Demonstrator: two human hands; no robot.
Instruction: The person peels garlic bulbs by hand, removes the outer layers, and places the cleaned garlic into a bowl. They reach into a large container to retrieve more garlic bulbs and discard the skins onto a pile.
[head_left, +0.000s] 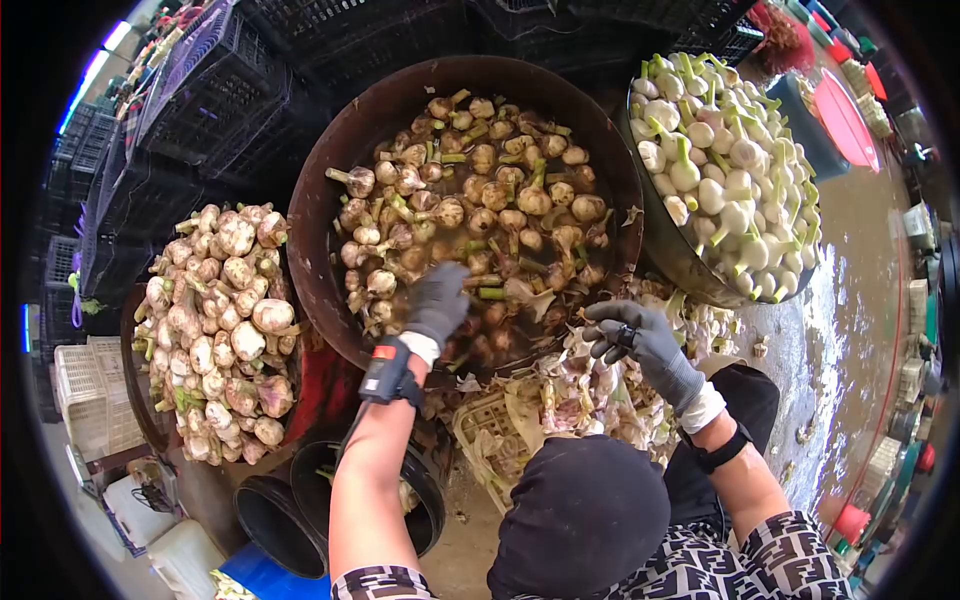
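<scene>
A wide brown tub (pixel 318 190) holds murky water with many unpeeled garlic bulbs (pixel 481 222) floating in it, stems still on. My left hand (pixel 438 300), in a grey glove, reaches over the tub's near side, low above the bulbs; its fingers are partly hidden. At the tub's near right rim, my right hand (pixel 648 350), also gloved in grey, hangs over a heap of peeled garlic skins (pixel 600 395). Its fingers are apart and slightly bent, with a small black object (pixel 626 336) at one finger. No bulb shows in that hand.
On the right stands a container heaped with clean white garlic (pixel 735 180). Soil-stained garlic (pixel 222 325) is piled on the left. Black crates (pixel 215 90) are stacked at the back left. Black buckets (pixel 275 520) and a yellowish basket (pixel 485 430) stand near me. The floor (pixel 850 330) at right is wet.
</scene>
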